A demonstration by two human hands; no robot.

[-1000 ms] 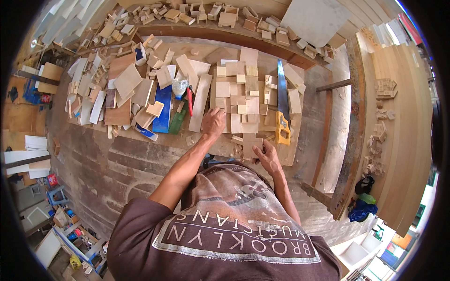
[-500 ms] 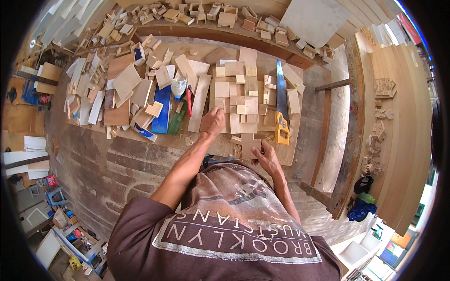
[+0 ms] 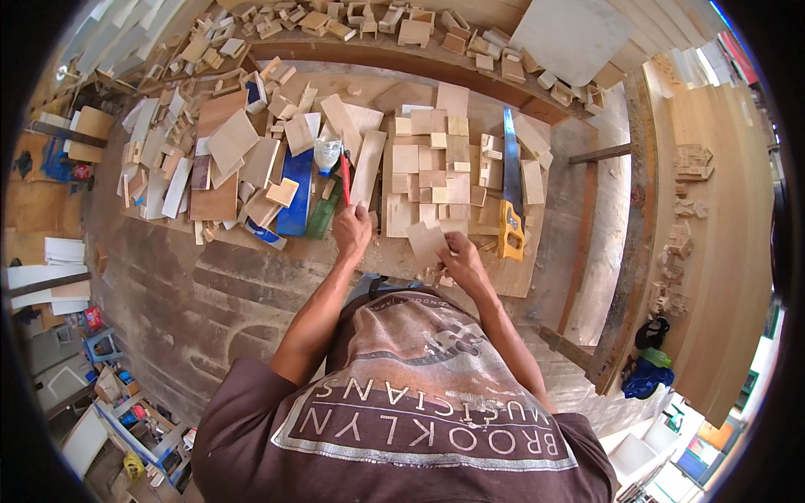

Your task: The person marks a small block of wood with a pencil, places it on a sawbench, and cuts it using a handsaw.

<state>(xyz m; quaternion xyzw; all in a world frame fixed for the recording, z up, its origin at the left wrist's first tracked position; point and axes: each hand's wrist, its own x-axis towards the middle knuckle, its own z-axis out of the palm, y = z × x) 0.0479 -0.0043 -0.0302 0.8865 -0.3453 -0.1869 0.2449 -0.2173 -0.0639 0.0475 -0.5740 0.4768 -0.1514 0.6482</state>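
Observation:
My right hand [image 3: 463,261] pinches a thin square wooden piece [image 3: 428,242] by its right side, tilted above the bench's front edge. Left of it, my left hand [image 3: 353,232] has its fingers curled at the near end of a slim red-handled tool [image 3: 345,178], and they seem to close on it. That tool lies beside a clear plastic bottle [image 3: 327,155] with a blue cap, turned cap down. Beyond my hands, small wooden blocks and flat squares [image 3: 406,159] sit close together on a flat board, several blocks lying on top of the squares.
A handsaw [image 3: 511,226] with a yellow handle lies at right. Wood offcuts [image 3: 231,147] heap up at left, near a blue strip [image 3: 293,197] and a green piece [image 3: 322,218]. Small wooden models [image 3: 415,29] line the back shelf; more stand on the planks [image 3: 713,251] at far right.
My left hand has left the block layout and moved left to the red-handled tool. My right hand has shifted slightly left and up, turning the square piece to a slant.

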